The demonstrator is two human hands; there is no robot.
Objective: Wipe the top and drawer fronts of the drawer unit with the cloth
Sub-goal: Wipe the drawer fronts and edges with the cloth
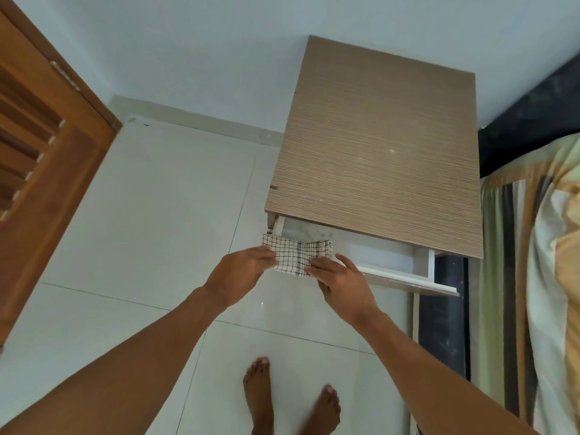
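While the left hand [241, 271] and right hand [337, 279] pinch opposite ends of the white black-checked cloth [296, 254], it stretches left-to-right above the beige wood-grain drawer unit's [376, 146] open top drawer [395, 271]; no writing shows.

I am in a bedroom at home. A bed [539, 277] with striped bedding stands on my right, a small drawer unit [373, 152] just beside it against the white wall [188, 42]. A wooden door [40, 158] is on my left, and my bare feet [260, 394] stand on pale floor tiles [141, 230].
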